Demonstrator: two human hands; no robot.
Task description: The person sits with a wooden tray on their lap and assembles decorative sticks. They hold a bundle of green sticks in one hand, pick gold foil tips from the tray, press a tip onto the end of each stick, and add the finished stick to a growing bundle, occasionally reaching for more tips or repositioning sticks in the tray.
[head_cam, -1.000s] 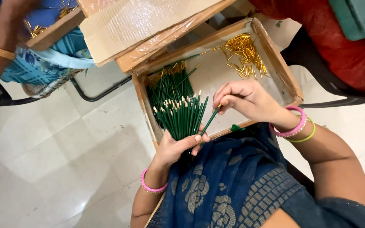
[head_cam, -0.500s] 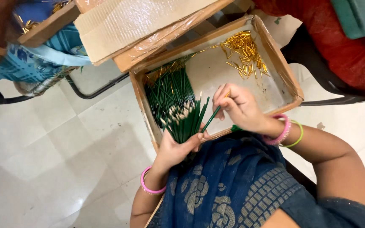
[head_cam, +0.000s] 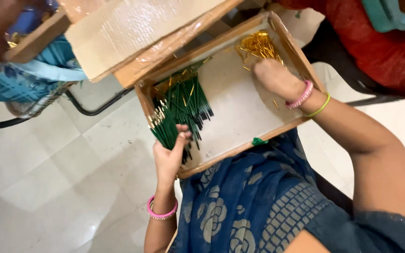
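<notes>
A shallow cardboard tray (head_cam: 240,150) rests on my lap. My left hand (head_cam: 170,154) grips a bundle of thin green sticks (head_cam: 164,127) with pale tips at the tray's left edge. More green sticks (head_cam: 191,100) lie loose in the tray beside it. At the tray's far right corner, my right hand (head_cam: 273,77) reaches with fingers curled down at a heap of small gold pieces (head_cam: 258,47). Whether it has picked any up is hidden by the fingers.
A folded cardboard sheet (head_cam: 137,28) leans over the tray's far side. Another person in blue (head_cam: 29,75) sits at the upper left with a wooden tray, and one in red (head_cam: 366,42) at the upper right. Pale floor tiles (head_cam: 48,187) lie below.
My right hand has left the green bundle and moved up and right to the gold pieces. The left hand keeps its hold on the bundle, which now sits further left.
</notes>
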